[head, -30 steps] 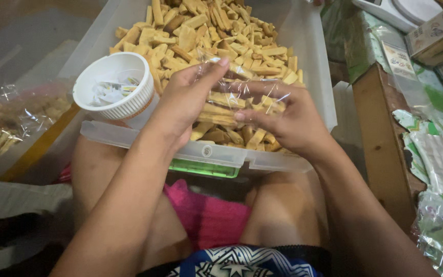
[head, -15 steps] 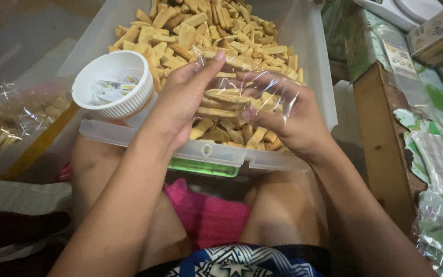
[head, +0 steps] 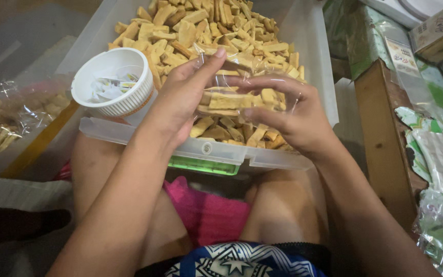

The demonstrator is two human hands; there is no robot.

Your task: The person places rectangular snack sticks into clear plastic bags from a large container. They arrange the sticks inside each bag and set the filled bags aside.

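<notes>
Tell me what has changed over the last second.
Both hands, left hand and right hand, lifted the clear bag of biscuit pieces slightly off the heap and still hold it between them. The white cup and the clear bin stayed put.

You are sitting low in what looks like a small home snack-packing spot, not a factory. A big clear plastic bin (head: 314,66) heaped with tan cracker sticks (head: 206,31) rests on your bare knees. At nine o'clock lie filled clear bags (head: 6,123). At two to four o'clock, stacked cartons (head: 437,31) and green-printed empty pouches (head: 437,154) crowd a wooden board (head: 380,138). A white ribbed cup (head: 111,82) of small sachets sits in the bin.
</notes>
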